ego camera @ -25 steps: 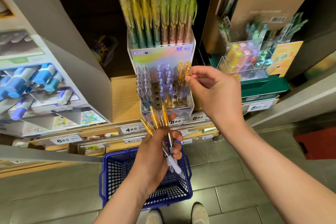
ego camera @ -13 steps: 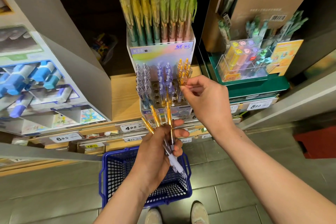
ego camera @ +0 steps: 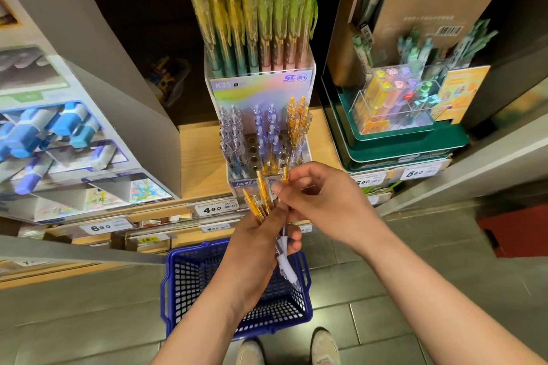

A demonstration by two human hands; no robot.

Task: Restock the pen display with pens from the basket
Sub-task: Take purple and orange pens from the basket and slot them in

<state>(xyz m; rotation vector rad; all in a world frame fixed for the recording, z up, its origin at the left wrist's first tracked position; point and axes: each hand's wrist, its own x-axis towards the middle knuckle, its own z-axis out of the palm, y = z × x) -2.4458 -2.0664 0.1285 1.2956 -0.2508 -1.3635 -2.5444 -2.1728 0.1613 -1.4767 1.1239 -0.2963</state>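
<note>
Across the middle, a wooden shelf carrying a tall clear pen display, with "K35" printed on its rainbow front card and a blue logo at the card's right. In the lower tier of the display, three groups standing upright in holes: clear pens at the left, purple pens in the middle, orange pens at the right. Below, on the tiled floor, a blue mesh basket, directly under the hands. Just in front of the display's lower edge, the left hand wrapped firmly round a bunch of pens, orange clicker ends up, white grips pointing down toward the basket. Meeting this bunch from the right, the right hand, thumb and forefinger curled and pinching the top of a single orange pen. Along the shelf edge, price tags reading "4 90" and "6 90".
</note>
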